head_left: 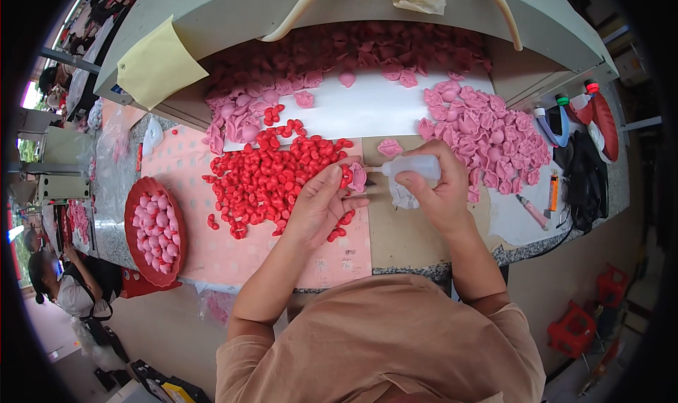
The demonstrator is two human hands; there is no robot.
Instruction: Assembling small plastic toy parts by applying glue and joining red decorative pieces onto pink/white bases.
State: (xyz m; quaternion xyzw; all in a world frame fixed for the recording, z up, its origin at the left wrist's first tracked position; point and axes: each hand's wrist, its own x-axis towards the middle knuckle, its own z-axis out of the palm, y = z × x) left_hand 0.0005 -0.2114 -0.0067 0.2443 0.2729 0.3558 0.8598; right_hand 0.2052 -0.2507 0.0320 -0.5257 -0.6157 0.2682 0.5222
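My left hand (318,209) pinches a small pink ruffled piece (358,178) between its fingertips, with a glossy red piece (346,177) right beside it. My right hand (443,191) is wrapped round a translucent squeeze bottle (418,167), tipped sideways. Its thin nozzle points left and reaches the pink piece; whether any liquid comes out is too small to see. Under the bottle shows a crumpled white tissue (402,194). Just beyond the nozzle lies a single pink ruffled piece (390,147). A heap of red pieces (275,170) spreads left of my left hand.
Pink pieces (487,138) are piled at the right, and more lie under the grey hood (339,4) ahead. At the left stands a red basket (179,251) of round pink pieces. A pink-handled tool (534,214) and an orange tube (554,192) lie at right.
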